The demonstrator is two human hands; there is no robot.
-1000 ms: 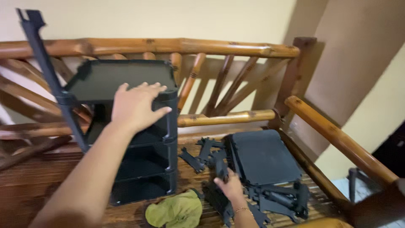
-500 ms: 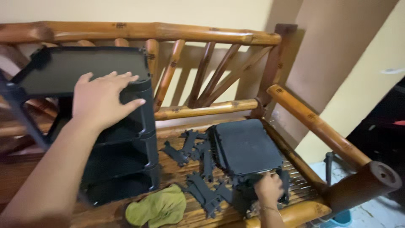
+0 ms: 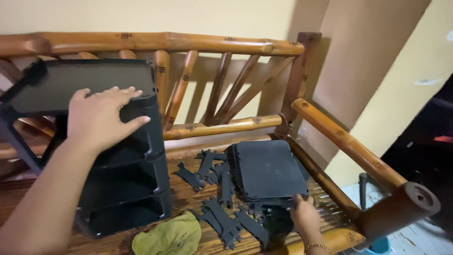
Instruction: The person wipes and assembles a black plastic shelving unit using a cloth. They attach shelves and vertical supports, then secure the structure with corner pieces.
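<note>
While your left hand (image 3: 101,120) lies flat and open on the black plastic stacked shelf rack (image 3: 120,179) on the bamboo bench (image 3: 226,127), your right hand (image 3: 306,218) closes on loose black plastic panels (image 3: 269,172) beside it; next, lift one clear.

A bamboo bench (image 3: 222,126) fills the view, its slatted seat dark brown. Its top rail (image 3: 155,43) runs across the back, with slanted bamboo struts fanning below it down to a lower rail (image 3: 222,127). An armrest (image 3: 347,144) slopes forward on the right from a dark corner post (image 3: 302,75) and ends in a thick round stub (image 3: 413,200). A crumpled yellow-green cloth (image 3: 167,236) lies on the seat's front edge. Behind the bench stands a cream wall (image 3: 188,16); further right a yellow wall (image 3: 401,71) meets a dark opening. Below the armrest, a pale floor (image 3: 420,241) and a blue object (image 3: 380,246) show.
</note>
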